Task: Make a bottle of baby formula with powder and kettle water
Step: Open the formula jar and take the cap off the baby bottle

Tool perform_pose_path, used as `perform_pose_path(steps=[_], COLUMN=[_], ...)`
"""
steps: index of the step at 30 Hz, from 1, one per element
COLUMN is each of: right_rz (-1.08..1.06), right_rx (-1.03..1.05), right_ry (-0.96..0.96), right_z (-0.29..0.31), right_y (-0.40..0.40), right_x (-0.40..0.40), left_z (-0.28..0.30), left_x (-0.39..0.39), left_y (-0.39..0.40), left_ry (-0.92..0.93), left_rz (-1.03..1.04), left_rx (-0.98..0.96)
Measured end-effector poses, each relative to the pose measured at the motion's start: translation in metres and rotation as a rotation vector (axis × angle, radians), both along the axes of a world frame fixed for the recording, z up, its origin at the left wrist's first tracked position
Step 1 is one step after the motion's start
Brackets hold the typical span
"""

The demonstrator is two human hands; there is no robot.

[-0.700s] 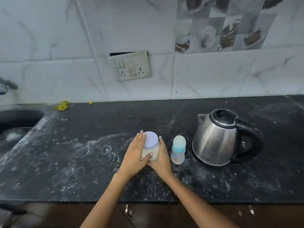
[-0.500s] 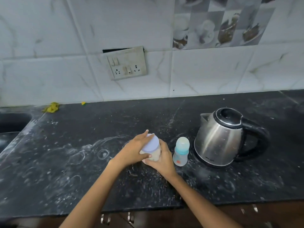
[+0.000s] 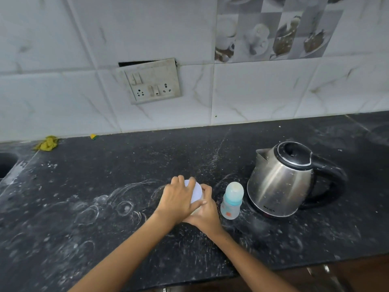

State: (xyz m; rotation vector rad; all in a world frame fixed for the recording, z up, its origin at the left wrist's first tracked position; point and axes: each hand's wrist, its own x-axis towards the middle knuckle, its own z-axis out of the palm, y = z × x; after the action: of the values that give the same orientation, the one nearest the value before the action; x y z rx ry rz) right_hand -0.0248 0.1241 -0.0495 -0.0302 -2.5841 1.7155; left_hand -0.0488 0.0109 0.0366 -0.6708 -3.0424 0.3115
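Observation:
A small powder jar with a pale lilac lid (image 3: pixel 196 191) stands on the black counter (image 3: pixel 105 186). My left hand (image 3: pixel 176 199) lies over the lid with its fingers curled round the rim. My right hand (image 3: pixel 205 213) grips the jar's body from the right and hides most of it. Just right of my hands a capped baby bottle (image 3: pixel 231 200) with a blue collar stands upright. Beyond it sits a steel kettle (image 3: pixel 280 178) with a closed black lid and its handle pointing right.
The counter is dusted with white powder and ring marks. A sink (image 3: pixel 6 165) opens at the far left, with a yellow rag (image 3: pixel 47 143) by the wall. A switch and socket plate (image 3: pixel 152 82) hangs on the tiled wall. The counter's front edge runs below my forearms.
My left hand has slid from the jar's left side up onto the lid. The view has shifted, with the sink moving toward the left edge. Bottle and kettle stay put.

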Motion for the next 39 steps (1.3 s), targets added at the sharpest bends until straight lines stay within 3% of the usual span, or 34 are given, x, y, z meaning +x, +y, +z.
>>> perform_pose_path(steps=[4,8,10,12,17,25,29,35,37,39], right_rz=[0.003,0.003,0.003,0.005,0.022,0.014,-0.006,0.024,0.01,-0.02], right_rx=[0.033,0.027,0.03,0.055,0.09,0.117,0.158,0.124,0.155,0.194], right_ry=[0.023,0.015,0.008,0.005,0.011,0.042,0.04,0.069,0.093,0.13], right_z=[0.0,0.002,0.003,0.004,0.003,0.006,0.007,-0.002,-0.007,-0.012], right_y=[0.006,0.008,0.008,0.009,0.008,0.01,0.01,0.015,0.018,0.023], right_x=[0.002,0.0,-0.001,-0.001,0.009,0.006,0.005,0.019,0.033,0.05], left_z=[0.025,0.038,0.036,0.034,0.031,0.023,0.043,0.024,-0.004,-0.034], left_x=[-0.014,-0.027,-0.033,-0.036,-0.015,-0.002,-0.008,0.045,0.074,0.096], left_y=[0.0,-0.009,-0.008,-0.005,-0.001,0.007,0.003,-0.046,-0.056,-0.06], left_ry=[-0.098,-0.472,-0.438,-0.378,-0.261,-0.092,-0.015,-0.176,-0.196,-0.182], left_rz=[0.103,-0.202,-0.327,-0.314,-0.154,0.073,0.147,0.04,0.119,0.209], left_rx=[-0.032,0.1,0.055,0.071,0.085,0.336,0.592,1.359,1.477,1.473])
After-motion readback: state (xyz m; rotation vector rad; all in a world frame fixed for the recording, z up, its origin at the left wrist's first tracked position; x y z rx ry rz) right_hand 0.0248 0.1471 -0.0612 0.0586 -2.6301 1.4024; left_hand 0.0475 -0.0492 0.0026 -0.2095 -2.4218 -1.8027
